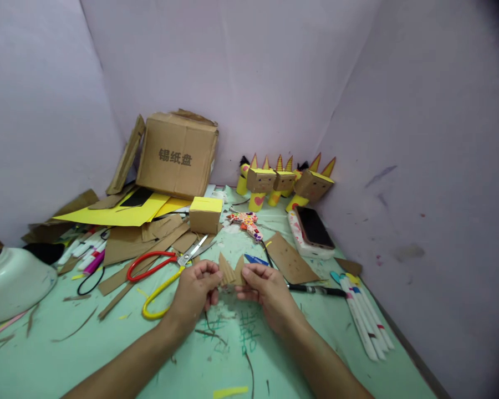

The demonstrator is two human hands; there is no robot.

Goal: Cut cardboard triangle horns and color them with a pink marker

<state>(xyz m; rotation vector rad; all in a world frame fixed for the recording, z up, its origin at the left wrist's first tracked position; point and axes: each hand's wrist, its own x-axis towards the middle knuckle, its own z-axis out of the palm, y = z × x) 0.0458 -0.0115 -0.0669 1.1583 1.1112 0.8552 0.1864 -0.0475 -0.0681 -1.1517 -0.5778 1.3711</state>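
Pinched between the thumb and fingers of my left hand (198, 287) is a pointed cardboard piece (226, 270). A second pointed cardboard piece (238, 271) sits in the fingertips of my right hand (264, 288). The two pieces stand upright side by side, tips up, close together over the table. Left of my left hand lie scissors (178, 259) with one red and one yellow handle, blades apart. Beyond the hands, a small cardboard box (205, 220) with a yellow top stands near a flower-patterned glue gun (249, 224).
Cardboard scraps (127, 242) and yellow sheets (120, 214) pile up at left, before a large carton (177, 155). Several horned cardboard figures (261, 180) stand at the back. A phone (315, 227), a cardboard sheet (289, 257) and several markers (363, 316) lie right.
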